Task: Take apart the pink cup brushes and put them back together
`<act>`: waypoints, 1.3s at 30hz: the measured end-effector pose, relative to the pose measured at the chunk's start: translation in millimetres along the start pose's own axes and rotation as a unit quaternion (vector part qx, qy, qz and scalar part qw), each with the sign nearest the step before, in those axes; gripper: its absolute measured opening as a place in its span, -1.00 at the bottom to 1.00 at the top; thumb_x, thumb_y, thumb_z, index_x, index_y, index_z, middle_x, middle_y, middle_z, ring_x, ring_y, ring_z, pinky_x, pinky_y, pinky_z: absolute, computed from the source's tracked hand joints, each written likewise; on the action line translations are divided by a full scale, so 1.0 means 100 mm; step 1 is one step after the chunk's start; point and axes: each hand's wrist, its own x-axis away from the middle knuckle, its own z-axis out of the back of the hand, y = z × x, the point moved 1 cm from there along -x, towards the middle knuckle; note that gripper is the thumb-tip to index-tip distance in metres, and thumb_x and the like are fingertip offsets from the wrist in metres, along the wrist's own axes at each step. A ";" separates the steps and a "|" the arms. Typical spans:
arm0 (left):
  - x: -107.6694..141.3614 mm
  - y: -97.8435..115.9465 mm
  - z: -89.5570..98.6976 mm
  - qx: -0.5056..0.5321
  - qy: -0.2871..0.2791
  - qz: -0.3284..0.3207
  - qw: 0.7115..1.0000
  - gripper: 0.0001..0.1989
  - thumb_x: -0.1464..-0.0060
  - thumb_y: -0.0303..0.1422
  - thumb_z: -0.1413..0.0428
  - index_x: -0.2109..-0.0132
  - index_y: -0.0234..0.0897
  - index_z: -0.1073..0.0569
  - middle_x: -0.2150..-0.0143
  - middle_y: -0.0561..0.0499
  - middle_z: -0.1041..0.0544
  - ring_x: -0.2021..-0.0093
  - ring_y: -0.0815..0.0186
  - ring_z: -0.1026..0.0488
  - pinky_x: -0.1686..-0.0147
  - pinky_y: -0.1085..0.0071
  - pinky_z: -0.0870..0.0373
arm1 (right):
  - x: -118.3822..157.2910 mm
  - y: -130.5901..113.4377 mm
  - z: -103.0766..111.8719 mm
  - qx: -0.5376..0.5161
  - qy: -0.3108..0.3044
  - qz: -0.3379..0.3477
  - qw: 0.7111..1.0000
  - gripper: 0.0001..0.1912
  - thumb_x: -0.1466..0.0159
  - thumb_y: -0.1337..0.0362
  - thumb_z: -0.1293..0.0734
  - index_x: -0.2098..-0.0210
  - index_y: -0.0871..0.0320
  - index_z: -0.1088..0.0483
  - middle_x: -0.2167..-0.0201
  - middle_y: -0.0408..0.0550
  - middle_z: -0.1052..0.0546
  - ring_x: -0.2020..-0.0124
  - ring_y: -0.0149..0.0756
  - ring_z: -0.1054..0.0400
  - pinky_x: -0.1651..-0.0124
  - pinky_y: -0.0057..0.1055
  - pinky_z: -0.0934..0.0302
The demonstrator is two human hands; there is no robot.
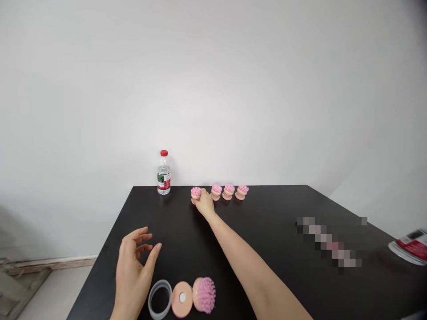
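My right hand (204, 202) reaches to the back of the black table, its fingers wrapped round a pink-bristled brush (195, 193). Just right of it, three similar brushes (228, 192) stand upright in a row, bristles up. My left hand (135, 262) is raised over the table's near left part, fingers curved and apart, holding nothing. Close to it at the near edge lie a clear ring (160, 299), a peach round part (182, 299) with a white centre, and a brush head (204, 295) on its side with bristles facing right.
A water bottle (163, 173) with a red cap stands at the back left of the black table (267, 231). A pixelated strip lies across the right side. A red and white item (412, 246) is at the right edge.
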 end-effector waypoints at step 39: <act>0.12 0.24 0.19 -0.130 -0.402 0.006 0.907 -0.64 0.27 -0.52 -0.24 0.24 -0.14 -0.48 0.28 0.14 -0.53 0.25 0.19 -0.47 0.27 0.37 -0.38 | 2.17 -0.39 0.63 0.100 -0.214 0.458 0.857 -0.55 -0.18 0.03 -0.52 0.10 0.23 -0.47 0.26 0.04 -0.60 0.10 -0.06 -0.42 -0.30 0.05 -0.06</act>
